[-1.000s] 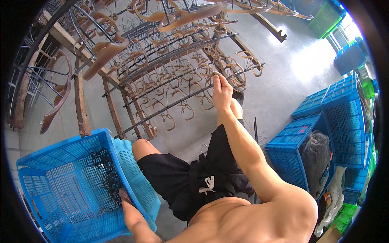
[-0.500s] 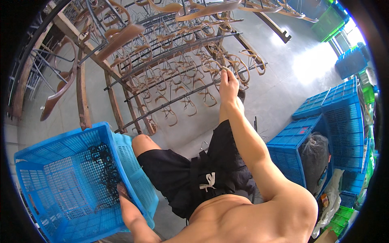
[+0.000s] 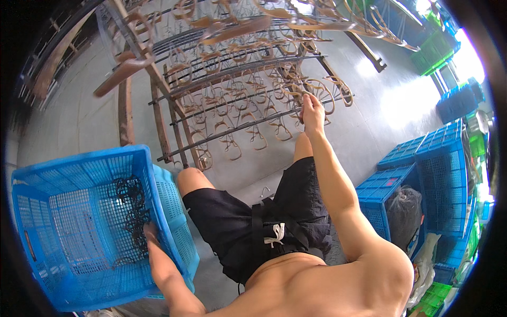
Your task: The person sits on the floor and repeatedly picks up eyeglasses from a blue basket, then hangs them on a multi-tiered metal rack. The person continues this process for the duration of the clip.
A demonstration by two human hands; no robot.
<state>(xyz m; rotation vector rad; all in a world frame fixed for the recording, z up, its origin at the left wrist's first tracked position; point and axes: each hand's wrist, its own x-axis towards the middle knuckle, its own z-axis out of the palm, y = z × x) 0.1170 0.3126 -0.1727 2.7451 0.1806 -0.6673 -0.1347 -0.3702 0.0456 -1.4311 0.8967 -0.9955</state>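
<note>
My right hand (image 3: 312, 110) is up at the near rack, its fingers closed on a brown looped piece (image 3: 323, 90) among many similar pieces hanging from dark metal bars (image 3: 227, 131). My left hand (image 3: 150, 236) reaches down at the inner right wall of a blue plastic basket (image 3: 74, 158), beside a tangle of black looped items (image 3: 127, 193); its fingertips are hidden there. The basket sits in a second, lighter blue one (image 3: 171, 201) to the left of my legs.
Wooden-post racks (image 3: 127, 111) with brown pieces stand ahead and at the upper left. Stacked blue crates (image 3: 438, 185) are on my right, one holding a dark bag (image 3: 401, 216). Green crates (image 3: 430, 55) stand at the far right. Grey floor (image 3: 369, 116) lies between.
My right hand has moved rightward in the picture with my forearm. The baskets and my left hand appear further left, and the racks sit shifted right, as the view has moved.
</note>
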